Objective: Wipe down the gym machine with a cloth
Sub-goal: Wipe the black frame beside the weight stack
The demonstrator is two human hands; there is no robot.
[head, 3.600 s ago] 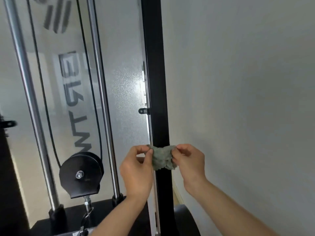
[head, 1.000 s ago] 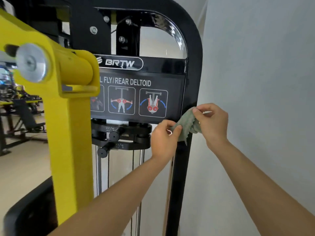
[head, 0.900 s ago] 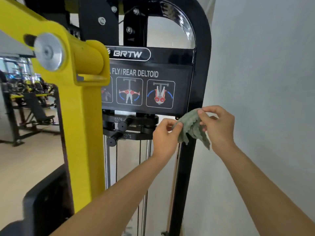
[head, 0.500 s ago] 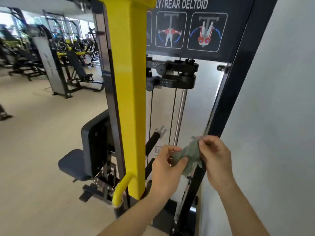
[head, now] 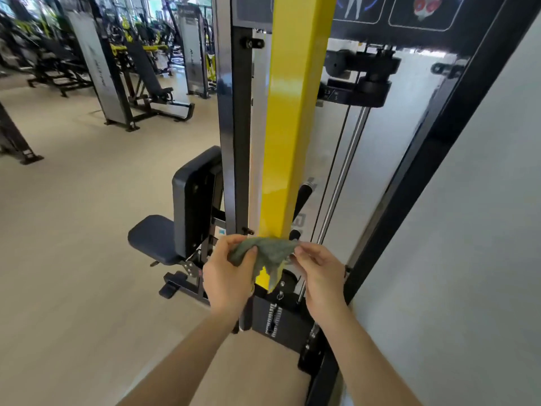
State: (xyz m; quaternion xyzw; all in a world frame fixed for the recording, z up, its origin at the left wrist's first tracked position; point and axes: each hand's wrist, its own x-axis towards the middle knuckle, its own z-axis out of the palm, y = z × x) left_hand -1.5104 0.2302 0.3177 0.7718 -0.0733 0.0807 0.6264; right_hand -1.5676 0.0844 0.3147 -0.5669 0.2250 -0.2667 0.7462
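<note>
A grey-green cloth [head: 268, 253] hangs stretched between both hands in front of the lower end of the machine's yellow arm [head: 292, 127]. My left hand [head: 229, 273] grips the cloth's left end with fingers and thumb curled round it. My right hand [head: 319, 269] pinches its right corner. A loose flap of the cloth droops below. The machine's black frame post [head: 409, 183] runs up on the right, away from the cloth. Whether the cloth touches the yellow arm, I cannot tell.
A black seat and back pad [head: 187, 212] stand left of the yellow arm. The weight stack [head: 278, 320] sits low behind my hands, with chrome guide rods [head: 342, 177] above it. A grey wall [head: 468, 230] closes the right side. Other gym machines [head: 117, 68] stand far left on the beige floor.
Both hands with the cloth left the black right-hand post and came down and left to the foot of the yellow arm. The view dropped from the instruction placard toward the seat and weight stack.
</note>
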